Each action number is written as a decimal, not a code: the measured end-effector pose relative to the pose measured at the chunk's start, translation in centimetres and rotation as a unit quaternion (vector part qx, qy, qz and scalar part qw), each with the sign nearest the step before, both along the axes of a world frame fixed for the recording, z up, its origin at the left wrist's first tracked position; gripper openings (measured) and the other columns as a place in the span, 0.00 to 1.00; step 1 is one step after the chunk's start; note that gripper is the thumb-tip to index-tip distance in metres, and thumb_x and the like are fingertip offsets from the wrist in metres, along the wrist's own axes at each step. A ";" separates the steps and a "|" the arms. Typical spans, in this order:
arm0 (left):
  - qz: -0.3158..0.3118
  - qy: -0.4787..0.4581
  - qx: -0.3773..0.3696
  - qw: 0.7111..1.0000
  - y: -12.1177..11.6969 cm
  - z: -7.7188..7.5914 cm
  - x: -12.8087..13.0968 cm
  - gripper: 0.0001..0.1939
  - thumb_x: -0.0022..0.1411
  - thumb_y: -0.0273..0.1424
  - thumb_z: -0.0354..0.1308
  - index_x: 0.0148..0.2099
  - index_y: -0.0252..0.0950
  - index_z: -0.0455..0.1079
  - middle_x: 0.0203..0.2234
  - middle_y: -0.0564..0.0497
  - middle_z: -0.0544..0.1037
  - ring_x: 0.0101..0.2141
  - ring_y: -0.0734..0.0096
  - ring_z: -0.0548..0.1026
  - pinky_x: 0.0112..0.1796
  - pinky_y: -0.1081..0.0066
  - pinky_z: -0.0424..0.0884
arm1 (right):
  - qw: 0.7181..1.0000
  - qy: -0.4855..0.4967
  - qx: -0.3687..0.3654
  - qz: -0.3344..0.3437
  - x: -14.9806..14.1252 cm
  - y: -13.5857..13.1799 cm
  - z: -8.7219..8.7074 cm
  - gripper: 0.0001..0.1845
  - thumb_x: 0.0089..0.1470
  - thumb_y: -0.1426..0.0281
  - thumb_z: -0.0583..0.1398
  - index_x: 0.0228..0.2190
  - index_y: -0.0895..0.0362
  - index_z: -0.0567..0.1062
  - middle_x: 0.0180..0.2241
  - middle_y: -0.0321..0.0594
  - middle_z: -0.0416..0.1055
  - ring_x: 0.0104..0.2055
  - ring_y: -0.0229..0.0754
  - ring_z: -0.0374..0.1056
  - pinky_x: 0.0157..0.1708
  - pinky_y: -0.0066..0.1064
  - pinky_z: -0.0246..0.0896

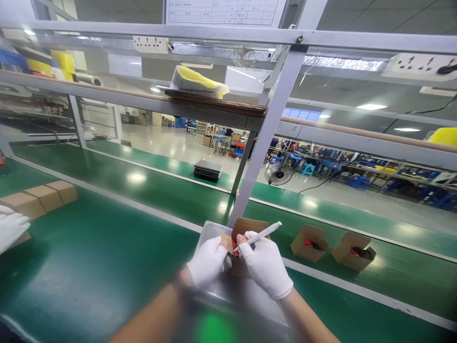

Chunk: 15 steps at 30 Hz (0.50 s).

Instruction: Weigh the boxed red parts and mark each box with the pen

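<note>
An open cardboard box [252,224] stands on a metal tray-like surface [210,228] in front of me, something red partly showing inside. My left hand [209,262], in a white glove with bare fingertips, pinches a flap on the box's left side. In my right hand [266,264], gloved the same way, is a white pen [267,231], held slanting with its upper end to the right. That hand's fingers are at the box opening, touching or close to the red thing. Both hands hide much of the box.
Two open boxes [310,244] with red and black contents stand on the green belt [403,247] at right. Closed boxes [46,196] line the left, beside another person's gloved hand [12,226]. A metal post [266,119] rises just behind the work. A dark flat device [207,169] sits farther back.
</note>
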<state>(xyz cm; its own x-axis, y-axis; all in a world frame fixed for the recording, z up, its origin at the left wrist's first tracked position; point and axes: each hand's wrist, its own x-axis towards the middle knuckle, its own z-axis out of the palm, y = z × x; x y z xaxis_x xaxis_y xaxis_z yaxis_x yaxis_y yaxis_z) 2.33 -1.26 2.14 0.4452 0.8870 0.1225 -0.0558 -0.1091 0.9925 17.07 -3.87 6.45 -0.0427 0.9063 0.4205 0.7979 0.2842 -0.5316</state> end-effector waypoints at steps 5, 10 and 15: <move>0.007 0.008 0.016 1.000 0.0 -0.2 0.0 0.22 0.61 0.47 0.43 0.32 0.32 0.64 0.19 0.52 0.68 0.19 0.76 0.63 0.22 0.75 0.60 | 1.000 0.029 -0.002 0.011 0.0 -0.1 -0.3 0.21 0.59 0.58 0.51 0.20 0.54 0.69 0.21 0.36 0.70 0.26 0.40 0.66 0.29 0.27 0.58; 0.009 0.003 0.000 1.000 0.0 0.0 0.2 0.21 0.61 0.46 0.43 0.32 0.33 0.63 0.18 0.53 0.66 0.17 0.77 0.61 0.21 0.75 0.58 | 0.997 0.074 -0.015 0.033 -0.1 0.0 0.0 0.21 0.58 0.56 0.53 0.19 0.54 0.69 0.21 0.36 0.70 0.26 0.41 0.66 0.30 0.28 0.59; 0.022 0.023 -0.001 0.999 -0.1 -0.3 -0.7 0.23 0.61 0.48 0.43 0.34 0.32 0.64 0.21 0.51 0.70 0.21 0.74 0.66 0.24 0.73 0.63 | 0.964 0.263 -0.012 0.036 1.1 -1.5 -0.5 0.21 0.56 0.55 0.56 0.20 0.57 0.69 0.20 0.38 0.69 0.22 0.38 0.64 0.22 0.26 0.57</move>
